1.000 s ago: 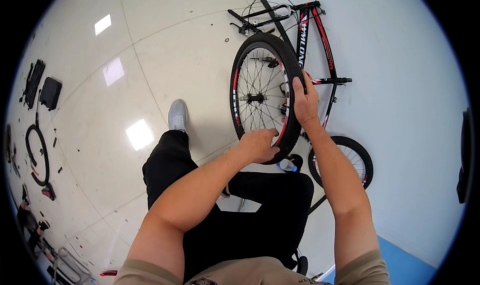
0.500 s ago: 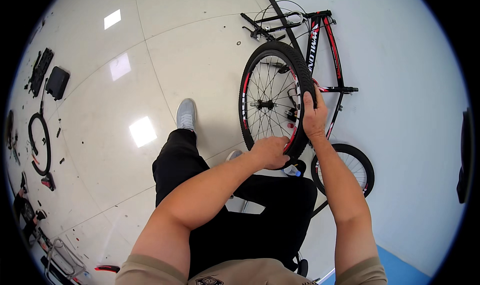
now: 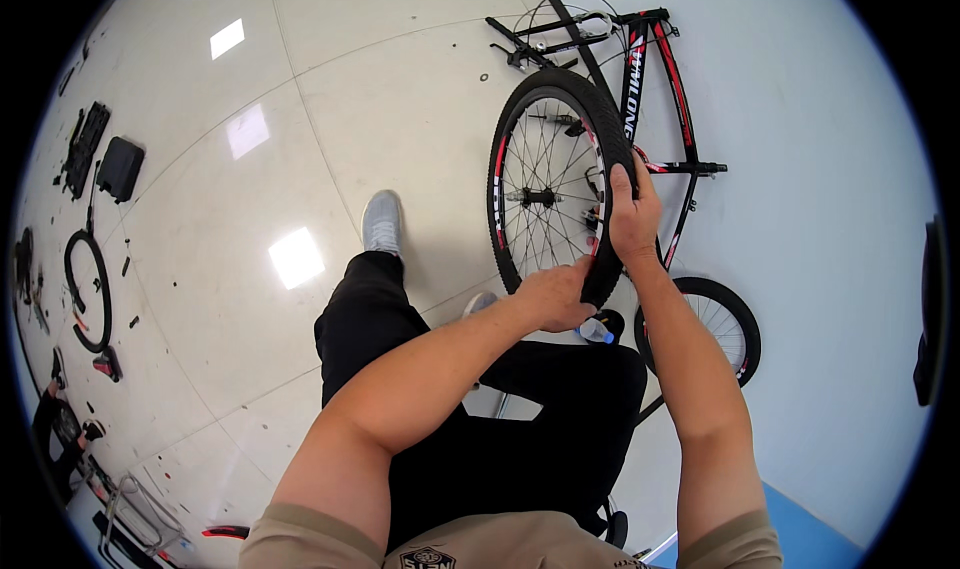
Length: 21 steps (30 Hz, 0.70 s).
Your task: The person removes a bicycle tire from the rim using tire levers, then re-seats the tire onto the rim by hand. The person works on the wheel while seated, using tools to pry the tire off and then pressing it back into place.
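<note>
A bicycle wheel (image 3: 497, 209) with a knobby black tyre, thin spokes and a red, white and black rim stands tilted before me. My left hand (image 3: 555, 295) grips its near lower edge, the index finger lying along the rim and the thumb on the outer side of the tyre. Higher up on the right side, my right hand (image 3: 636, 214) wraps round the tyre, thumb on the near face and fingers mostly hidden behind. Between the spokes the bare hub (image 3: 538, 198) shows.
Behind the wheel, a black and red bicycle frame (image 3: 634, 79) leans by the pale wall, with handlebars (image 3: 520, 54) at its far end. A smaller-looking wheel (image 3: 742, 319) and a blue-capped bottle (image 3: 597, 331) are near my knee. Black cases (image 3: 122, 169) and a loose tyre (image 3: 103, 294) lie far left.
The whole scene sits slightly further right in view. My left index finger is now straighter along the rim; both hands stay on the wheel.
</note>
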Each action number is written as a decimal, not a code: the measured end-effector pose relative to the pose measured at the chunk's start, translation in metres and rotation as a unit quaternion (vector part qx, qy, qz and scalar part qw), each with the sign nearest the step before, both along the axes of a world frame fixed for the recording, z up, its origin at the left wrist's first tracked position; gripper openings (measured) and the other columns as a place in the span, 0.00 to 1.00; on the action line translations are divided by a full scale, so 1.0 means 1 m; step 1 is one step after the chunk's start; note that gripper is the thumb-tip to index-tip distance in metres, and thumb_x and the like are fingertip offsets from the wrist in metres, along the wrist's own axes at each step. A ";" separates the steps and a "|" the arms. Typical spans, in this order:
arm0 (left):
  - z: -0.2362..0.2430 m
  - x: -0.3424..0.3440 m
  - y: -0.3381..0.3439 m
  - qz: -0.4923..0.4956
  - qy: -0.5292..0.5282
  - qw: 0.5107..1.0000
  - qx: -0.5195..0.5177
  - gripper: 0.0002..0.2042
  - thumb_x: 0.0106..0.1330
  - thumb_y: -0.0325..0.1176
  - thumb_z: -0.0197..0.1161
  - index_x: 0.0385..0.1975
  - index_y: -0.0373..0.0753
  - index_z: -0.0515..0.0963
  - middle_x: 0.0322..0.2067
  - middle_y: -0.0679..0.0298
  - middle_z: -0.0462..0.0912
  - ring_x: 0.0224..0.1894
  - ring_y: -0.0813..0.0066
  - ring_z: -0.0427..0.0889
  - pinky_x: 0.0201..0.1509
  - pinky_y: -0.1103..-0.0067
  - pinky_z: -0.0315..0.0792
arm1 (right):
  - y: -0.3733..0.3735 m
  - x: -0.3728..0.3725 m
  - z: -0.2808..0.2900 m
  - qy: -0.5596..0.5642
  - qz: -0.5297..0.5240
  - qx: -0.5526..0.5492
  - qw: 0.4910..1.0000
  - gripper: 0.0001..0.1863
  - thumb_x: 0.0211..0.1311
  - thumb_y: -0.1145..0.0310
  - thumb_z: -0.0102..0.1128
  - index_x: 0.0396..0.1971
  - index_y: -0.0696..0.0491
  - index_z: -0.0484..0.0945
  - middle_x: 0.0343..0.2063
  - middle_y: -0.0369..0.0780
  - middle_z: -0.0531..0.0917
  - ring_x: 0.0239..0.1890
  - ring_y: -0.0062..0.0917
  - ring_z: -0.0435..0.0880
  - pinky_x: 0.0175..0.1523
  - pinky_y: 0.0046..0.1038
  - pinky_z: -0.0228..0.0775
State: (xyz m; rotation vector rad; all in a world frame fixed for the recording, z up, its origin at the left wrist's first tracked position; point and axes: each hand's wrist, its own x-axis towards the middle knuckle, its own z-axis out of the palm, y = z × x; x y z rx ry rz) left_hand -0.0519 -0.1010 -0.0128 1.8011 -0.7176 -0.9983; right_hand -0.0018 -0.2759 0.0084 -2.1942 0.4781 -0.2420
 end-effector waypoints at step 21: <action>-0.010 0.000 -0.011 0.081 -0.001 0.996 0.033 0.35 0.60 0.48 0.71 0.60 0.29 0.72 0.49 0.43 0.83 0.54 0.47 0.83 0.58 0.61 0.77 | 0.005 0.018 -0.016 -0.053 -0.016 -0.027 0.998 0.31 0.74 0.54 0.59 0.67 0.61 0.71 0.31 0.40 0.84 0.22 0.20 0.78 0.29 0.26 0.71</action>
